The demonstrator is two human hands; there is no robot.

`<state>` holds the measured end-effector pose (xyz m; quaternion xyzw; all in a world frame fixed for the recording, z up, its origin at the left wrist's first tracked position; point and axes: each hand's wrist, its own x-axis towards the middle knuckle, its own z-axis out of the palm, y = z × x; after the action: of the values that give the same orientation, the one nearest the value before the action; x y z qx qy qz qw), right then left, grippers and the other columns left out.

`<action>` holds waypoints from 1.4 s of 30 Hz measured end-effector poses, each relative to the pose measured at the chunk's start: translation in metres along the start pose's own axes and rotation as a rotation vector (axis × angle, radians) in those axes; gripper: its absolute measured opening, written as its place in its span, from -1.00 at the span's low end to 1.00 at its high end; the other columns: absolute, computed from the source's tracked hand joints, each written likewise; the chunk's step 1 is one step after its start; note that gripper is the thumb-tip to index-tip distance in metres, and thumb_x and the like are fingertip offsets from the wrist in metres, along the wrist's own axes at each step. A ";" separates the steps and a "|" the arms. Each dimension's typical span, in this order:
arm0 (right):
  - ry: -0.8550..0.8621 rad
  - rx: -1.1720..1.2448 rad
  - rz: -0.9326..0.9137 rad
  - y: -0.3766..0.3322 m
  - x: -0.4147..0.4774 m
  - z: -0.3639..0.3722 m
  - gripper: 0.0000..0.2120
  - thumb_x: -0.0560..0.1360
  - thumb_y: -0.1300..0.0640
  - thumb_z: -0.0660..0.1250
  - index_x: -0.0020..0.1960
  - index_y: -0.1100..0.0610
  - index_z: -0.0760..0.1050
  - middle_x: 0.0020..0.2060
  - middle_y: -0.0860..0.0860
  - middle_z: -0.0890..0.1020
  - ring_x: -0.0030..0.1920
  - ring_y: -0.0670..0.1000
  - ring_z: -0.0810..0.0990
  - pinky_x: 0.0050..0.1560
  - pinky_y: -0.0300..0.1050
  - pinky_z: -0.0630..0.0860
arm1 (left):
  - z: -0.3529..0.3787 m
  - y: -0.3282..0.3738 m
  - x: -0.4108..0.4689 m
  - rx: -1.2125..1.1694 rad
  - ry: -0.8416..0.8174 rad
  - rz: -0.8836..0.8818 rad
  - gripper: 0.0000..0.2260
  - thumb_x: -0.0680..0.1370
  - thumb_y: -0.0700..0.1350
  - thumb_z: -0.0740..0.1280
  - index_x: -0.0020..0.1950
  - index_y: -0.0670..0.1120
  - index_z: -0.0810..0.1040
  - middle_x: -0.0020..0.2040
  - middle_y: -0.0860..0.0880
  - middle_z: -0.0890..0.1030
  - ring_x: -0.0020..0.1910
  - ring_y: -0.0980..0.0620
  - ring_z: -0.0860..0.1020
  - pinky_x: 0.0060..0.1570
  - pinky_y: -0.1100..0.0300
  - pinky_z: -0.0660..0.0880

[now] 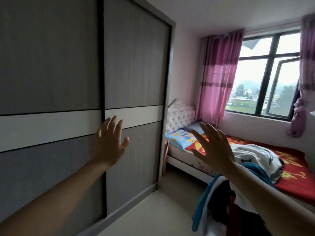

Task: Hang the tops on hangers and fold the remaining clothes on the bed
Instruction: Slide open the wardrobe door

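**A:** Where are the two hands?

**B:** The left hand point(109, 143) is raised in front of the grey wardrobe point(51, 65). Its palm faces the seam where the two sliding doors meet, just below the white band point(42, 128). The fingers are straight and fanned apart and hold nothing. Whether the palm touches the door cannot be told. The right hand point(214, 150) is raised before the bed point(185, 161), also with fingers splayed and nothing in it.

**A:** Where are the clothes?

**B:** A heap of clothes point(252, 155), mostly white with some dark cloth, lies on the red bedspread point(293, 167) close to the bed's front edge, about midway along it. Just beside the heap, draped garments point(219, 201) in blue, white and dark cloth hang over that same front edge towards the floor point(153, 210). The right forearm crosses in front of both groups and hides part of them.

**A:** What else is shown?

**B:** A blue patterned pillow point(180, 137) lies at the head end of the bed, against the white tufted headboard point(180, 114). A pink curtain point(219, 74) hangs at the head corner, beside a dark-framed window point(265, 79) that runs along the bed's far side. A second curtain point(306, 53), purple, hangs at the right edge of the view.
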<state>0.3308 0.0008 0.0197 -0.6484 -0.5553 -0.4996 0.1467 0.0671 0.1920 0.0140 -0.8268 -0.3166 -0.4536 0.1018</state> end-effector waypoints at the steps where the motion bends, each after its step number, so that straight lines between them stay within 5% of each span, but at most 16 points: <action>1: -0.008 -0.008 -0.016 0.005 0.002 0.010 -0.49 0.53 -0.23 -0.02 0.31 0.06 0.32 0.23 0.23 0.53 0.27 0.13 0.32 0.12 0.16 0.49 | 0.016 0.000 0.005 -0.024 0.005 0.003 -0.43 0.45 0.07 0.08 0.28 -0.29 0.45 0.30 -0.32 0.44 0.31 -0.30 0.38 0.15 -0.30 0.34; 14: -0.093 -0.084 -0.015 0.131 0.019 0.136 -0.50 0.43 -0.15 0.08 0.28 0.08 0.29 0.15 0.27 0.57 0.13 0.25 0.58 0.01 0.17 0.53 | 0.188 0.056 0.093 -0.015 -0.041 0.120 -0.52 0.43 0.04 0.12 0.27 -0.17 0.32 0.25 -0.29 0.50 0.28 -0.16 0.27 0.07 -0.26 0.43; 20: -0.076 0.008 0.023 0.155 0.038 0.222 -0.49 0.60 -0.18 -0.23 0.28 0.05 0.32 0.19 0.20 0.56 0.18 0.18 0.54 0.07 0.09 0.52 | 0.248 0.047 0.130 0.028 -0.082 0.066 -0.51 0.41 0.04 0.11 0.26 -0.18 0.36 0.22 -0.30 0.52 0.26 -0.18 0.29 0.02 -0.27 0.45; 24: -0.083 0.001 0.026 0.166 0.047 0.277 -0.52 0.46 -0.16 0.06 0.30 0.04 0.32 0.20 0.20 0.56 0.23 0.15 0.43 0.06 0.06 0.52 | 0.290 0.030 0.149 0.035 -0.157 -0.022 -0.47 0.40 0.05 0.11 0.21 -0.27 0.50 0.21 -0.32 0.52 0.23 -0.28 0.45 0.03 -0.28 0.44; 30: -0.182 -0.017 -0.002 0.177 0.070 0.362 -0.49 0.42 -0.14 0.15 0.25 0.10 0.49 0.20 0.23 0.55 0.17 0.20 0.57 0.02 0.09 0.54 | 0.357 -0.002 0.187 0.017 -0.107 -0.038 -0.39 0.42 0.10 0.04 0.28 -0.29 0.46 0.32 -0.32 0.43 0.32 -0.34 0.37 0.18 -0.28 0.33; 34: -0.132 -0.039 -0.054 0.190 0.107 0.411 -0.42 0.28 -0.08 0.52 0.22 0.13 0.54 0.17 0.24 0.57 0.15 0.21 0.57 -0.01 0.08 0.55 | 0.408 -0.031 0.217 -0.036 -0.104 -0.096 -0.38 0.41 0.11 0.05 0.29 -0.29 0.46 0.33 -0.31 0.43 0.33 -0.34 0.36 0.17 -0.28 0.33; 38: -0.080 -0.047 -0.001 0.203 0.154 0.458 -0.49 0.42 -0.14 0.16 0.29 0.07 0.34 0.19 0.22 0.56 0.24 0.15 0.39 0.01 0.07 0.55 | 0.462 -0.064 0.255 -0.051 -0.116 -0.102 -0.44 0.41 0.07 0.09 0.23 -0.29 0.48 0.26 -0.32 0.49 0.24 -0.34 0.43 0.04 -0.33 0.41; 42: -0.125 -0.078 -0.054 0.206 0.163 0.504 -0.50 0.41 -0.12 0.07 0.28 0.07 0.30 0.17 0.21 0.58 0.17 0.17 0.56 0.01 0.03 0.55 | 0.506 -0.084 0.282 -0.103 -0.107 -0.163 -0.37 0.40 0.11 0.05 0.27 -0.30 0.47 0.30 -0.32 0.45 0.30 -0.36 0.37 0.12 -0.33 0.34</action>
<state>0.7350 0.4000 -0.0033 -0.6684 -0.5607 -0.4833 0.0727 0.4715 0.6098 -0.0533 -0.8255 -0.3641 -0.4313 0.0051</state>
